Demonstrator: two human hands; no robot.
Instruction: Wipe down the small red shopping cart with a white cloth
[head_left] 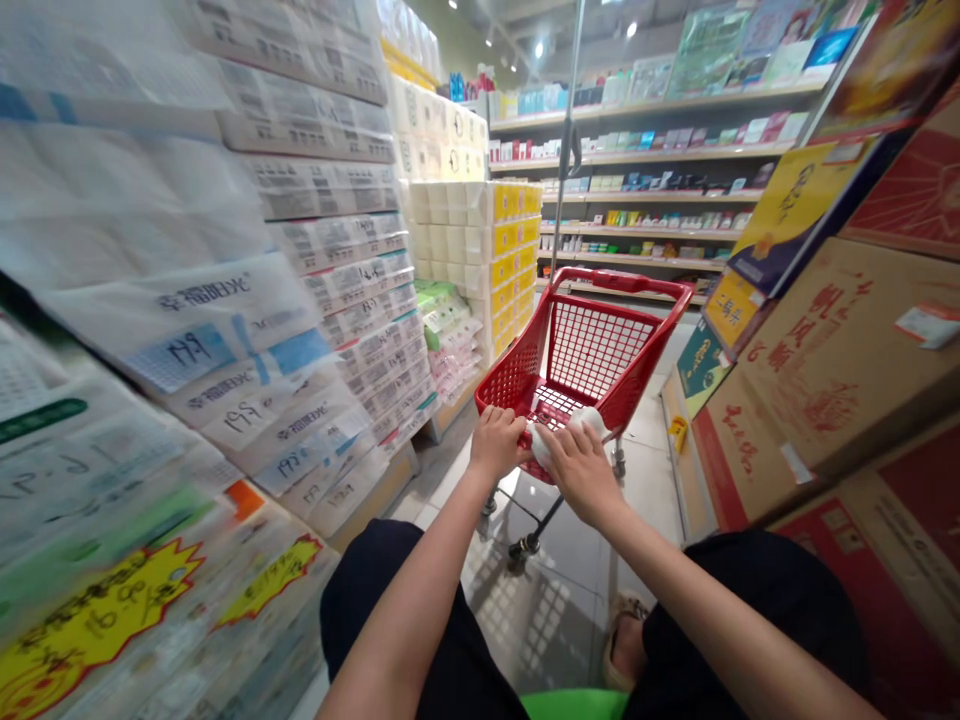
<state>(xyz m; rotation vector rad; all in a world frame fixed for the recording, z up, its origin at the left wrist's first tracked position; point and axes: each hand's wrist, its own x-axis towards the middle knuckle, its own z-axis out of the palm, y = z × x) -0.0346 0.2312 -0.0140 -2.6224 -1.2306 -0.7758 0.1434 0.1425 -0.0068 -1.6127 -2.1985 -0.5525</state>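
Observation:
A small red shopping cart (517,365) with lattice sides and black casters stands on the tiles in front of me. My left hand (495,442) is closed over its near rim, on the left. On the same rim, just to the right, my right hand (583,468) presses a crumpled white cloth (538,443), its fingers curled over it. White bits show on both sides of those fingers; whether it is cloth or paper tissue is hard to tell. The cart's basket holds nothing that I can see.
Stacked tissue packs (352,260) rise along the left, with yellow price tags (101,620) low down. Cardboard cartons (847,350) are piled on the right. Shelves of small goods (637,155) close off the back. A thin metal pole (568,140) rises behind the cart. Something green (574,705) shows below me.

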